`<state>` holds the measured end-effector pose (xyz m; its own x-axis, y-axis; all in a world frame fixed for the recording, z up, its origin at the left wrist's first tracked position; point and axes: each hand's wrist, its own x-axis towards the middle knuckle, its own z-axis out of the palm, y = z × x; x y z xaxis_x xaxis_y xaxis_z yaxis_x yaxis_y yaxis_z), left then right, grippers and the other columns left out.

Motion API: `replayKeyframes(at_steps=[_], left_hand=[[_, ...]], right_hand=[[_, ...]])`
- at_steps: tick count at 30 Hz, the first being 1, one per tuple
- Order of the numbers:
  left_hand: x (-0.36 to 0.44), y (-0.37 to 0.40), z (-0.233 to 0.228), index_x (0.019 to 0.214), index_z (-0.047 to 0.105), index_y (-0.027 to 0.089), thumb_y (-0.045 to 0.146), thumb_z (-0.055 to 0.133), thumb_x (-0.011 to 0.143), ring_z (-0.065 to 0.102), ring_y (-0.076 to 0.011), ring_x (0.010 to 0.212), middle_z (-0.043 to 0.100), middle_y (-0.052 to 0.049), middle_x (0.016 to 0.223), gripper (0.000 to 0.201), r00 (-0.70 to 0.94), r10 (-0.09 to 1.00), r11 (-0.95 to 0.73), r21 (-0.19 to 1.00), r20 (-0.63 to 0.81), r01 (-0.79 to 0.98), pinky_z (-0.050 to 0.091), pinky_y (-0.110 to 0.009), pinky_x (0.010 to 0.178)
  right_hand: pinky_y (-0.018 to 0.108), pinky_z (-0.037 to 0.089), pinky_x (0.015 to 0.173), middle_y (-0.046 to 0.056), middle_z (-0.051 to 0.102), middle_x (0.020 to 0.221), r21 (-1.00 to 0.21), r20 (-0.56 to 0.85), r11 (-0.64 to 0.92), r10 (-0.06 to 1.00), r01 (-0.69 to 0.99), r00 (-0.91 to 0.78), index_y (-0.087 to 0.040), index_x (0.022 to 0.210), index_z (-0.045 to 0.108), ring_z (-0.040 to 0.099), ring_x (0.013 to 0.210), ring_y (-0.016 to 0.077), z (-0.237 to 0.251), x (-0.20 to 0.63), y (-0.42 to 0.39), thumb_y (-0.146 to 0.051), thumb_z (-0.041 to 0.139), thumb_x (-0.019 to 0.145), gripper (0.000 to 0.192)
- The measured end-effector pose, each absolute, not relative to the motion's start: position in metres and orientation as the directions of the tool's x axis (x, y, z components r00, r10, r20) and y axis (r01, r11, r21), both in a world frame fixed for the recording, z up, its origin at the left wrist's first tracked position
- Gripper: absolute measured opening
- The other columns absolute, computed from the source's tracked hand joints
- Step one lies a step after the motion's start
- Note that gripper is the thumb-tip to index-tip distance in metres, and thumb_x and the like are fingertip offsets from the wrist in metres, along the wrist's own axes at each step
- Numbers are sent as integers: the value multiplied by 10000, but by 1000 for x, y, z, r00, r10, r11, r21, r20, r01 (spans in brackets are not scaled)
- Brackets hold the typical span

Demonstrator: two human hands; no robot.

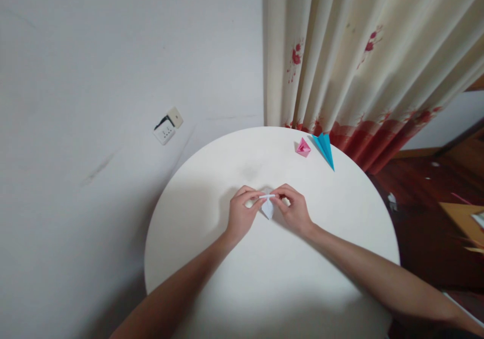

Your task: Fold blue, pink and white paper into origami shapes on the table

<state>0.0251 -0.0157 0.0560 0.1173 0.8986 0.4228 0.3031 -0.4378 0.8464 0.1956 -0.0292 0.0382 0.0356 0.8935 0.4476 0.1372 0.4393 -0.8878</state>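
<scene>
A small folded piece of white paper (pixel 267 208) is held between my two hands over the middle of the round white table. Its top edge forms a narrow strip, and a pointed part hangs down toward me. My left hand (pixel 244 210) pinches the left end of the strip between thumb and fingers. On the other side, my right hand (pixel 293 208) pinches the right end in the same way. The fingertips cover both ends of the paper.
At the far right of the table (pixel 212 167) lie a pink folded paper piece (pixel 303 148) and a blue paper plane (pixel 325 150). A wall with a socket (pixel 165 130) stands on the left. A flowered curtain (pixel 340 67) hangs behind the table.
</scene>
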Motion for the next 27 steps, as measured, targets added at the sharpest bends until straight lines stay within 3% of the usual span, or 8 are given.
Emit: replayKeyframes(at_steps=[3, 10, 15, 20, 23, 27], left_hand=[[26, -19, 63, 835, 742, 195, 219, 736, 821, 628, -173, 853, 664, -41, 878, 29, 137, 869, -494, 819, 475, 293, 491, -280, 801], [24, -26, 71, 887, 779, 187, 245, 684, 883, 678, -171, 790, 752, -50, 858, 112, 265, 883, -452, 853, 387, 259, 505, -269, 761], [25, -27, 65, 885, 793, 162, 309, 699, 860, 691, -188, 757, 769, -57, 844, 177, 238, 951, -243, 955, 199, 169, 517, -265, 699], [26, -24, 58, 913, 792, 138, 373, 751, 804, 699, -208, 750, 776, -71, 863, 261, 338, 941, -7, 999, -11, 52, 537, -280, 682], [25, -21, 57, 942, 787, 129, 395, 780, 776, 708, -216, 767, 776, -80, 871, 314, 325, 943, 79, 997, -66, -28, 567, -310, 722], [24, -18, 56, 950, 774, 123, 426, 809, 743, 717, -222, 818, 774, -94, 907, 369, 192, 979, 104, 984, -75, -146, 586, -351, 794]], right_hand=[[320, 453, 701, 28, 603, 814, -870, 482, 474, 876, 139, 30, -214, 855, 716, 563, 759, 178, 43, 196, -32, -307, 682, 889, 104], [323, 444, 734, 26, 587, 833, -874, 480, 479, 877, 84, -4, -215, 852, 703, 553, 787, 176, 49, 197, -36, -324, 687, 888, 117], [284, 421, 641, 0, 594, 700, -951, 306, 307, 952, 25, -27, -192, 750, 646, 520, 660, 148, 45, 196, -34, -396, 695, 865, 239], [260, 396, 568, -14, 579, 622, -980, 197, 197, 980, 38, -4, -190, 661, 596, 505, 586, 133, 42, 196, -32, -427, 734, 800, 307], [253, 392, 544, -12, 603, 645, -994, 111, 111, 994, -3, -18, -189, 718, 611, 522, 582, 134, 41, 194, -31, -438, 747, 771, 288], [236, 334, 496, -23, 576, 605, -1000, 23, 23, 997, 4, -74, -175, 694, 614, 468, 530, 108, 38, 196, -27, -468, 755, 734, 328]])
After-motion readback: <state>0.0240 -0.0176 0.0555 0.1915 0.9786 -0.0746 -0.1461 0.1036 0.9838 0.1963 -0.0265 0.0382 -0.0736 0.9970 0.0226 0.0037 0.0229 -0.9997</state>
